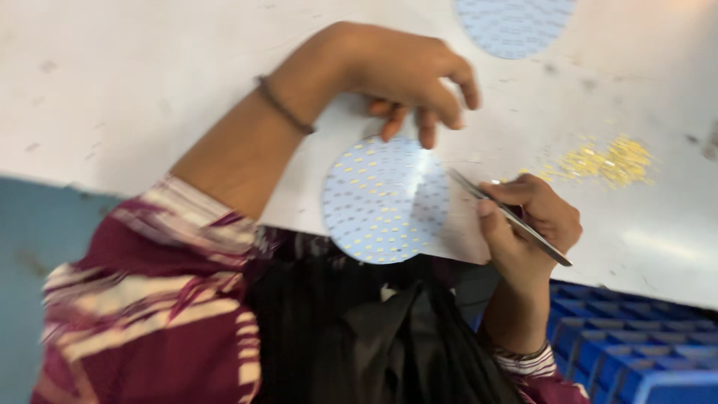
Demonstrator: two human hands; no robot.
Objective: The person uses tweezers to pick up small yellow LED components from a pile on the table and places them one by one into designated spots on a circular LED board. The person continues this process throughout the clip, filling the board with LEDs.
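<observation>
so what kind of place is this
Probably a small electronics assembly bench. The right hand holds tweezers beside a round board dotted with tiny yellow parts, the left hand hovers above it, loose yellow parts lie on the white table, and blue bins sit below.

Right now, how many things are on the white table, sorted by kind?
Round white discs with yellow dots: 2, one under the left hand's fingertips, one at the top edge, cut off
Metal tweezers: 1, held in the right hand
Heaps of tiny yellow pieces: 1
Total: 4
</observation>
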